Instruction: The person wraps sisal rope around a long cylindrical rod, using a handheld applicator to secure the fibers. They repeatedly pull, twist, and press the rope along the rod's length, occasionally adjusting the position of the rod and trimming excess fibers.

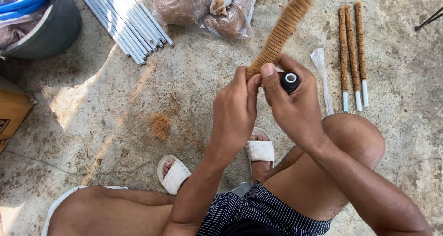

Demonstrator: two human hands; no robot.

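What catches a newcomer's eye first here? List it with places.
At centre, the left hand and right hand pinch the end of a fibre-wrapped pole, the right also holding a black thread spool. Three finished poles lie right; bare white pipes top left.

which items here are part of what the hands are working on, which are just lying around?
In hand:
- left hand pinching the fibre-wrapped pole
- right hand holding the black thread spool

Lying about:
- three finished wrapped poles
- bare white pipes
- bags of brown fibre
- loose fibre tuft
- grey bucket
- cardboard box
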